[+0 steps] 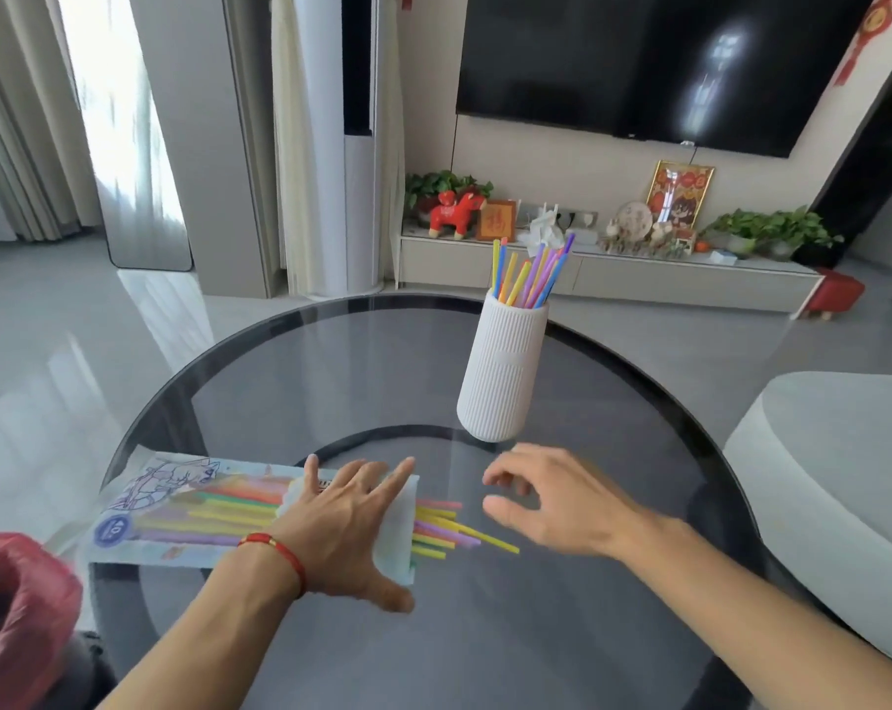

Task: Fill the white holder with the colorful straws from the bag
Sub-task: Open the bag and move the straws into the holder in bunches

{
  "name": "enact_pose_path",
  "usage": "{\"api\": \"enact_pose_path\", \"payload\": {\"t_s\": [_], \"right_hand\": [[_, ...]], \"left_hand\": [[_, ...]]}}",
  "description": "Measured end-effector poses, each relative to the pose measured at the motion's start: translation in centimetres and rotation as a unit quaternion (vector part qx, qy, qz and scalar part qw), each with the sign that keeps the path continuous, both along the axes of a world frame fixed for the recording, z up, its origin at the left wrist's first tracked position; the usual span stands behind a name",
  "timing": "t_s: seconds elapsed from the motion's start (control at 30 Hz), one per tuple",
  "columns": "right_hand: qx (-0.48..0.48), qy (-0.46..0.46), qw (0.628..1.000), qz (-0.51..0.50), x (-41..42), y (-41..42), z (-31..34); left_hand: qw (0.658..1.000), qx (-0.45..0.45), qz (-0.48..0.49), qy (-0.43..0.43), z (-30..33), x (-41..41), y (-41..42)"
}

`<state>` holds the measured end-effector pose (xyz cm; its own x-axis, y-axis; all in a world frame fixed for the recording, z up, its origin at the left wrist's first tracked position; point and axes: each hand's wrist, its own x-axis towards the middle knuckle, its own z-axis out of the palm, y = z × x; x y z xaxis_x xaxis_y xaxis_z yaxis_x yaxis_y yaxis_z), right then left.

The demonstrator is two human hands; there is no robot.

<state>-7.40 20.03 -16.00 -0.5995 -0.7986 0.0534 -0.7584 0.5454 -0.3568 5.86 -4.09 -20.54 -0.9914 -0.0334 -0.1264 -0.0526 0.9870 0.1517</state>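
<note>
Straws (454, 530) poked out of the open mouth of the bag (177, 509), which lay flat on the round glass surface (331, 381), on the near left side of the white holder (503, 371). Yellow, green, purple and pink ends fanned out past the bag's mouth toward my right hand (551, 509). My left hand (352, 525) lay palm down on the mouth end of the bag, its fingers (398, 476) spread flat and released, gripping nothing. A red string bracelet (275, 548) circled that wrist. My right hand hovered just beyond the straw tips, nearer to me than the holder, its fingers curled loosely with thumb and forefinger apart; it held nothing, and it was blurred.

The white holder, ribbed and tall, stood upright at the far side of the surface from the bag. A bunch of straws (531, 271) already stood in it, leaning against the rim, in yellow, blue, purple and orange. Something wrapped in red plastic (14, 607) sat at the near left edge, beyond the bag.
</note>
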Motion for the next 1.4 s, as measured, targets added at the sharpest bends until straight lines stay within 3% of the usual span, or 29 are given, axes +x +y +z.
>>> {"api": "enact_pose_path", "payload": {"t_s": [0.07,0.33,0.53,0.73,0.9,1.03,1.23,1.4], "right_hand": [[0.060,-0.034,0.998,0.000,1.3,-0.2,-3.1],[-0.097,-0.112,0.988,-0.035,2.9,-3.6,-5.5],[-0.105,-0.163,0.980,-0.050,3.7,-4.3,-5.7],[-0.129,-0.141,0.981,-0.038,2.5,-3.4,-4.9],[-0.173,-0.206,0.962,-0.049,1.1,-2.3,-4.3],[-0.225,-0.323,0.916,-0.079,-0.6,-0.6,-3.1],[-0.231,-0.421,0.871,-0.100,-2.0,2.8,-1.9],[-0.254,-0.545,0.791,-0.116,-2.9,4.9,-1.6]], "left_hand": [[0.999,-0.006,0.007,0.046,0.1,-0.1,0.3],[0.990,0.000,0.017,0.139,1.1,0.3,1.3],[0.983,-0.007,0.025,0.183,1.3,0.2,1.8],[0.986,-0.022,0.020,0.165,0.6,0.2,2.0],[0.991,-0.015,0.023,0.127,0.8,0.2,1.8],[0.989,0.021,0.054,0.139,0.8,-0.2,2.2],[0.992,0.001,0.054,0.115,0.1,-0.5,2.8],[0.993,-0.051,0.039,0.100,0.0,-0.4,3.1]]}}
